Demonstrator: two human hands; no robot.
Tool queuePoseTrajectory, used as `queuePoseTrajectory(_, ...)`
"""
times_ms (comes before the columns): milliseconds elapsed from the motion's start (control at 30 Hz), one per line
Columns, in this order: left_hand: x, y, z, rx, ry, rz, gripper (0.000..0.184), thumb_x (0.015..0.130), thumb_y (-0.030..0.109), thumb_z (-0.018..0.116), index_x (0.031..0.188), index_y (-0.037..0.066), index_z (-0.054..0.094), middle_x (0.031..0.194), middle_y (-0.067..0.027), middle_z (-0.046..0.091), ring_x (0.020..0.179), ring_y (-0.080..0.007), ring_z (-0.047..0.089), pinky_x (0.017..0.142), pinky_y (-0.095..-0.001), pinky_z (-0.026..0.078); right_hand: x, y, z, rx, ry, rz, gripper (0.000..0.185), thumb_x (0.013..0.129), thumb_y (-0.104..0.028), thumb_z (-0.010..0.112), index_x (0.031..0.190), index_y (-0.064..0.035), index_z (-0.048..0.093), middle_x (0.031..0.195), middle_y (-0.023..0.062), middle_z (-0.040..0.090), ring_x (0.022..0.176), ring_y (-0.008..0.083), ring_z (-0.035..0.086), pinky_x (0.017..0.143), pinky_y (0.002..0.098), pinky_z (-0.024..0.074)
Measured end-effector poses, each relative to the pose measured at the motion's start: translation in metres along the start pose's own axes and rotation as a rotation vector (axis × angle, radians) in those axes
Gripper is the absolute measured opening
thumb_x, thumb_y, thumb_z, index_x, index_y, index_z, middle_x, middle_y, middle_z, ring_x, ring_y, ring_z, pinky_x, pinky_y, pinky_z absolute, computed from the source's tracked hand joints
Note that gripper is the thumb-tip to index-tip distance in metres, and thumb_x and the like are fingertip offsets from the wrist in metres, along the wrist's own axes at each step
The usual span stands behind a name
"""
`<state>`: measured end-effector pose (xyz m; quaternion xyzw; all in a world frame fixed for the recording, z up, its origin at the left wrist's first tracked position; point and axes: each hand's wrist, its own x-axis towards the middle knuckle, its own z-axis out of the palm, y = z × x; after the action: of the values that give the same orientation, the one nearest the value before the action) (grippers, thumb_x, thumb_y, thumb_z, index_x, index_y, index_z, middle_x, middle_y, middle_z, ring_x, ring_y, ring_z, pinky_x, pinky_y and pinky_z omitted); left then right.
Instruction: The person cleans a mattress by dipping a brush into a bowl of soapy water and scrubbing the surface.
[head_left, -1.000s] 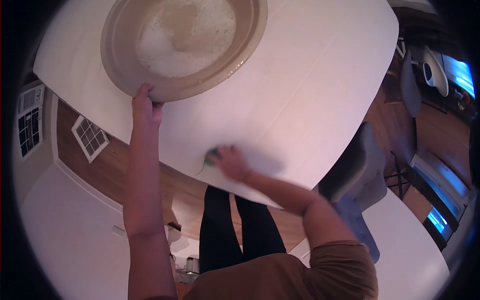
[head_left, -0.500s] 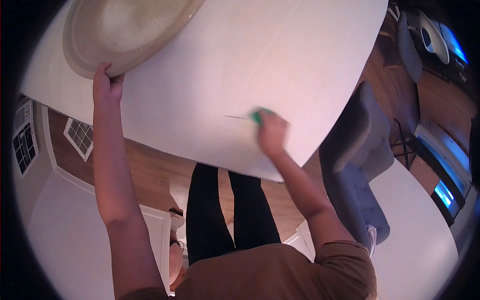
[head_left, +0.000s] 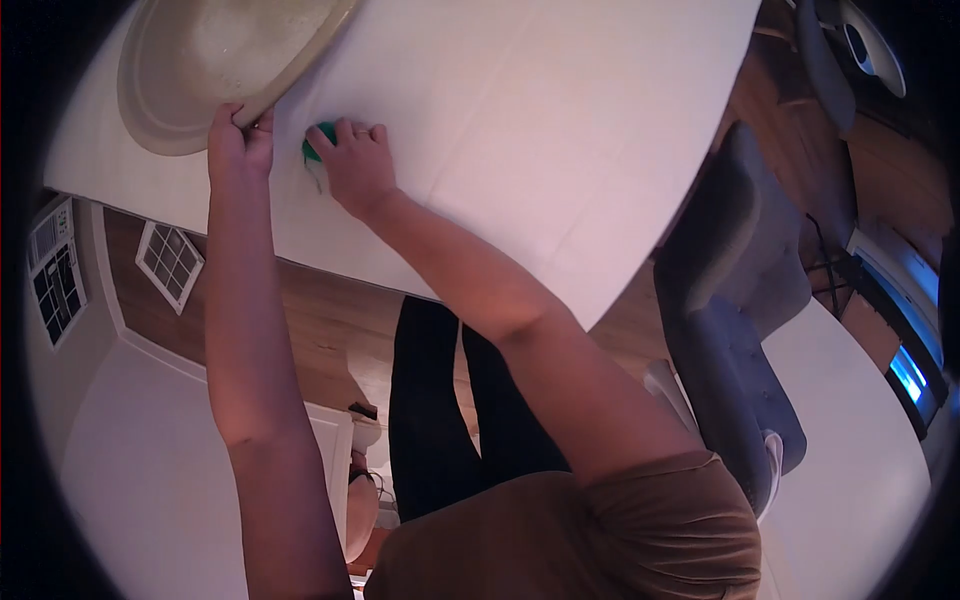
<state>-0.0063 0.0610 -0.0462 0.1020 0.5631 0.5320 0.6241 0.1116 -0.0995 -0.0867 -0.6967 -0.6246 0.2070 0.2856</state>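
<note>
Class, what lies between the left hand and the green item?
Between the left hand and green item, the head view shows only bare white tabletop.

1 grey chair (head_left: 735,350) stands at right, 1 white gridded panel (head_left: 169,266) at left, with wooden floor (head_left: 325,310) between.

No legible text, label, brand, number or sign anywhere. Basin (head_left: 165,112): no readable marking. Brown shirt (head_left: 500,550): no readable print. Pale panel (head_left: 48,236), far left: fine lines, too small to tell if lettering. Blue-lit pane (head_left: 908,374), right: bright, nothing readable.
</note>
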Motion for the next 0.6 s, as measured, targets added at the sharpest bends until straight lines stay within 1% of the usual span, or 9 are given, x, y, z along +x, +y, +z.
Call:
queuePoseTrajectory(33, -0.004, -0.005, 0.003, -0.007, -0.009, -0.008, 0.032, 0.083, 0.000, 0.050, 0.114, -0.007, 0.043, 0.114, -0.0187, 0.051, 0.103, -0.0317, 0.056, 0.086, -0.0434, 0.055, -0.006, 0.007, -0.006, -0.030, 0.023, -0.049, 0.042, 0.075, -0.005, 0.055, 0.113, -0.0206, 0.057, 0.097, 0.0100, 0.055, 0.098, 0.0275, 0.054, 0.083, 0.0432, 0.0363)
queuePoseTrajectory(100, -0.016, -0.011, -0.001, -0.009, 0.001, -0.016, 0.028, 0.084, 0.000, 0.050, 0.109, -0.008, 0.044, 0.112, -0.0188, 0.052, 0.100, -0.0314, 0.057, 0.083, -0.0423, 0.056, -0.087, 0.060, -0.062, -0.064, -0.183, -0.028, 0.040, 0.074, -0.005, 0.055, 0.111, -0.0211, 0.059, 0.098, 0.0092, 0.056, 0.098, 0.0269, 0.054, 0.083, 0.0445, 0.0369)
queuePoseTrajectory(133, -0.019, -0.013, -0.006, -0.013, 0.018, -0.011, 0.028, 0.084, 0.000, 0.050, 0.109, -0.008, 0.044, 0.112, -0.0188, 0.052, 0.100, -0.0314, 0.057, 0.083, -0.0423, 0.056, -0.146, 0.098, -0.091, -0.174, -0.117, -0.070, 0.037, 0.074, -0.005, 0.056, 0.107, -0.0200, 0.061, 0.099, 0.0089, 0.057, 0.096, 0.0280, 0.055, 0.082, 0.0457, 0.0375)
queuePoseTrajectory(233, -0.030, -0.024, -0.016, -0.060, -0.037, -0.014, 0.025, 0.084, 0.001, 0.051, 0.106, -0.008, 0.045, 0.110, -0.0180, 0.052, 0.096, -0.0306, 0.058, 0.081, -0.0422, 0.057, -0.275, 0.177, -0.233, -0.525, -0.420, 0.175, 0.042, 0.068, -0.005, 0.063, 0.108, -0.0171, 0.062, 0.108, 0.0083, 0.059, 0.100, 0.0280, 0.056, 0.083, 0.0454, 0.0374)
queuePoseTrajectory(333, -0.054, -0.039, -0.007, -0.024, -0.031, 0.008, 0.023, 0.084, 0.002, 0.051, 0.104, -0.008, 0.044, 0.108, -0.0183, 0.051, 0.093, -0.0303, 0.058, 0.078, -0.0415, 0.058, -0.259, 0.193, -0.222, -0.414, -0.325, 0.025, 0.040, 0.073, -0.005, 0.057, 0.111, -0.0166, 0.062, 0.103, 0.0108, 0.057, 0.095, 0.0295, 0.055, 0.080, 0.0475, 0.0394)
queuePoseTrajectory(367, -0.064, -0.044, -0.005, -0.048, -0.013, -0.009, 0.023, 0.084, 0.002, 0.051, 0.103, -0.008, 0.044, 0.107, -0.0185, 0.051, 0.093, -0.0302, 0.058, 0.078, -0.0416, 0.058, -0.228, 0.181, -0.181, -0.312, -0.247, -0.039, 0.037, 0.074, -0.009, 0.056, 0.109, -0.0161, 0.062, 0.103, 0.0110, 0.057, 0.097, 0.0315, 0.055, 0.079, 0.0466, 0.0415)
queuePoseTrajectory(400, -0.074, -0.049, -0.006, -0.066, 0.007, -0.027, 0.023, 0.084, 0.002, 0.051, 0.103, -0.009, 0.043, 0.106, -0.0187, 0.051, 0.093, -0.0301, 0.058, 0.077, -0.0416, 0.058, -0.178, 0.149, -0.155, -0.231, -0.375, -0.066, 0.034, 0.079, -0.013, 0.055, 0.113, -0.0117, 0.059, 0.102, 0.0116, 0.056, 0.100, 0.0290, 0.055, 0.084, 0.0472, 0.0414)
queuePoseTrajectory(500, -0.092, -0.069, -0.012, -0.071, -0.009, -0.028, 0.024, 0.084, 0.002, 0.051, 0.103, -0.010, 0.042, 0.104, -0.0199, 0.050, 0.092, -0.0311, 0.058, 0.078, -0.0421, 0.058, -0.078, 0.068, -0.067, -0.165, -0.256, -0.096, 0.035, 0.077, -0.010, 0.055, 0.112, -0.0143, 0.060, 0.102, 0.0115, 0.056, 0.100, 0.0293, 0.054, 0.085, 0.0474, 0.0403)
queuePoseTrajectory(600, -0.114, -0.072, -0.001, -0.063, -0.005, -0.023, 0.024, 0.084, 0.002, 0.050, 0.103, -0.010, 0.042, 0.104, -0.0199, 0.050, 0.091, -0.0318, 0.059, 0.079, -0.0427, 0.059, -0.096, 0.055, -0.068, -0.144, -0.246, -0.094, 0.038, 0.076, -0.006, 0.055, 0.111, -0.0169, 0.060, 0.103, 0.0115, 0.057, 0.100, 0.0296, 0.054, 0.085, 0.0476, 0.0392)
